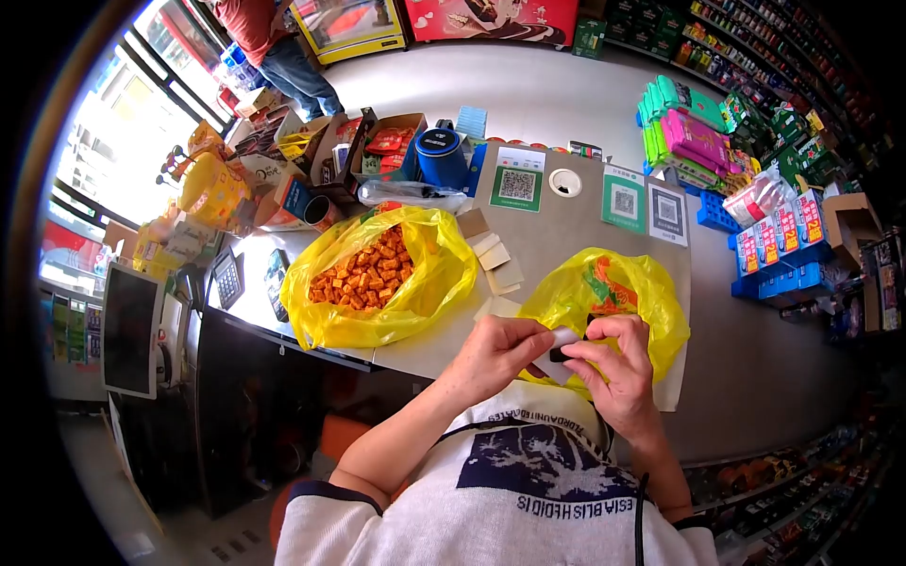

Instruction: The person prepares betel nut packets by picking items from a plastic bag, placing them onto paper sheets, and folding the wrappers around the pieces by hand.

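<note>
Both hands meet in front of my chest, over the near edge of the counter. My left hand (500,357) is closed, pinching a small white slip of paper (563,340). Close against it, my right hand (615,370) has its fingers curled in a pinch on the same slip. A small dark piece shows by the right thumb; its kind I cannot make out. Just behind the hands lies an open yellow plastic bag (658,292) with orange and green print. Left of it, another yellow plastic bag (439,247) stands open, full of reddish-orange cube-shaped pieces (370,274).
Small pale cards (493,253) lie between the bags. QR code signs (517,179) and a round white disc (565,182) are farther back. A blue canister (442,160), goods boxes, a calculator (227,278) and a monitor (130,330) stand left. A person (283,57) stands beyond the counter.
</note>
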### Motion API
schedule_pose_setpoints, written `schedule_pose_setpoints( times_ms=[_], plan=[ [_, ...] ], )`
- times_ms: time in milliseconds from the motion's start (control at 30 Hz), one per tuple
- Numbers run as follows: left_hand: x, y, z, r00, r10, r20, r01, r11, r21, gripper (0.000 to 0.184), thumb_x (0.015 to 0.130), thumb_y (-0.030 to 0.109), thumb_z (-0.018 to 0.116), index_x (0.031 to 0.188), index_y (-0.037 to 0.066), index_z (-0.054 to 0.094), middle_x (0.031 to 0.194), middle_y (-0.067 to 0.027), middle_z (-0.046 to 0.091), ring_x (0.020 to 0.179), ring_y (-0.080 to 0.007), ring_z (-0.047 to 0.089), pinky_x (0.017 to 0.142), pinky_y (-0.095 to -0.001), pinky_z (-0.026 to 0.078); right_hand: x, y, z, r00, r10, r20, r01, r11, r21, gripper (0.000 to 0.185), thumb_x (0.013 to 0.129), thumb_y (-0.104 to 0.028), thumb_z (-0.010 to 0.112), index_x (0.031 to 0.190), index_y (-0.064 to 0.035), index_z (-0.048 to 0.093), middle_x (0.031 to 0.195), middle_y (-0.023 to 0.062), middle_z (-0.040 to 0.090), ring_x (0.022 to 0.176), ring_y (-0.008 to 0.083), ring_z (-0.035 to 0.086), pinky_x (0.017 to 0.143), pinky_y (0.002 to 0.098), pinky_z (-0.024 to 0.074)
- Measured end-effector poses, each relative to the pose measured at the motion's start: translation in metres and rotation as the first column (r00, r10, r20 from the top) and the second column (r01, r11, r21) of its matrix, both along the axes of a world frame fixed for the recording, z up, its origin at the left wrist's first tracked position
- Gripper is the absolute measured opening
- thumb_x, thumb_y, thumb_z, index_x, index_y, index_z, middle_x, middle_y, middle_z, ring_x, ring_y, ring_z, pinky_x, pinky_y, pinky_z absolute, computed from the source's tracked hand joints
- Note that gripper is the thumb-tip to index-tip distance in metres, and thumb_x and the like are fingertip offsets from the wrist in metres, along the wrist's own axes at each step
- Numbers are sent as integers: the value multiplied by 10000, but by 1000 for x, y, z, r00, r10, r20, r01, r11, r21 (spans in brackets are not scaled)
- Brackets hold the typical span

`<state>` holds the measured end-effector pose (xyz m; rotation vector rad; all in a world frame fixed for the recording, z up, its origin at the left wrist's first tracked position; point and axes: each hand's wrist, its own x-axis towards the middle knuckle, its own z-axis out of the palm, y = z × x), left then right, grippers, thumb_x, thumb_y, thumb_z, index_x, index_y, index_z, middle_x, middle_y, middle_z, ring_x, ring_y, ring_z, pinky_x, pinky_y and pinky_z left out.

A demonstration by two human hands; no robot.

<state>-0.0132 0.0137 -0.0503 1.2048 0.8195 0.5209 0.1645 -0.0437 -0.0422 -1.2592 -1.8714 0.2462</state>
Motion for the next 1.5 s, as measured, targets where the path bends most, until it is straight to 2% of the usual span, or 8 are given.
schedule_pose_setpoints(
  times_ms=[300, 400, 667, 767, 900, 1200, 1400, 1500],
  plan=[
    [0, 1, -2, 999, -22, -35, 24, 999, 33, 253, 907, 140, 513, 1008, -72, 607, 845, -70, 629, 753, -103, 597, 654, -254, 533, 0, -1, -1, 1000, -11, 8, 11, 1000, -8, 262, 614, -64, 739, 859, -97, 653, 884, 49, 515, 834, 226, 496, 758, 359, 360],
    [2, -1, -4, 1000, 24, -18, -22, 996, 82, 258, 906, 187, 520, 931, -37, 648, 714, -55, 619, 634, -86, 583, 577, -231, 494, 0, -1, -1, 1000, -8, 6, 8, 1000, -5, 267, 610, -60, 739, 859, -98, 652, 883, 49, 515, 834, 226, 497, 758, 358, 359],
    [-4, -1, 6, 996, -36, 86, 45, 993, -112, 252, 793, 77, 667, 996, -59, 606, 839, -59, 642, 744, -88, 601, 687, -207, 485, 3, -2, -2, 1000, 9, 13, -9, 1000, 14, 303, 601, -50, 743, 885, -87, 644, 889, 59, 515, 848, 240, 501, 759, 356, 375],
    [-4, -2, 11, 997, 3, 79, 6, 993, -116, 249, 789, 89, 677, 969, -70, 610, 810, -48, 641, 730, -76, 596, 661, -205, 486, 1, -5, 11, 961, -11, -275, -44, 980, -192, 285, 663, -57, 732, 927, -55, 623, 890, 55, 543, 849, 199, 521, 768, 316, 406],
    [-4, -4, 13, 997, 33, 64, -27, 995, -96, 253, 782, 108, 688, 946, -71, 615, 768, -21, 628, 700, -57, 576, 622, -198, 477, 8, -7, -6, 634, -172, -754, -346, 809, -476, 224, 779, -125, 691, 934, 11, 604, 863, 28, 607, 765, 73, 525, 718, 223, 435],
    [-6, -2, 14, 977, -84, -195, 112, 985, 134, 214, 759, 62, 691, 936, -41, 628, 744, 6, 608, 676, -34, 535, 605, -179, 441, 10, -2, -1, 704, -182, -686, -397, 701, -593, 154, 759, -94, 693, 854, 10, 632, 736, -23, 592, 650, 25, 475, 610, 173, 399],
    [-8, -2, 9, 992, -32, -120, 52, 984, 173, 243, 731, 134, 705, 905, -23, 640, 616, -28, 556, 568, -59, 463, 531, -229, 416, 11, 0, -8, 640, -206, -740, -466, 661, -588, 150, 742, -95, 702, 830, 2, 629, 717, -45, 564, 634, 11, 440, 583, 161, 367],
    [-8, -3, 21, 969, -56, -241, 121, 956, 267, 238, 751, 86, 713, 934, -41, 629, 718, 1, 606, 659, -39, 530, 611, -201, 455, 12, 1, -7, 708, -181, -683, -424, 664, -616, 138, 737, -88, 693, 825, -4, 627, 734, -47, 566, 639, 10, 436, 590, 159, 360]
  ],
)
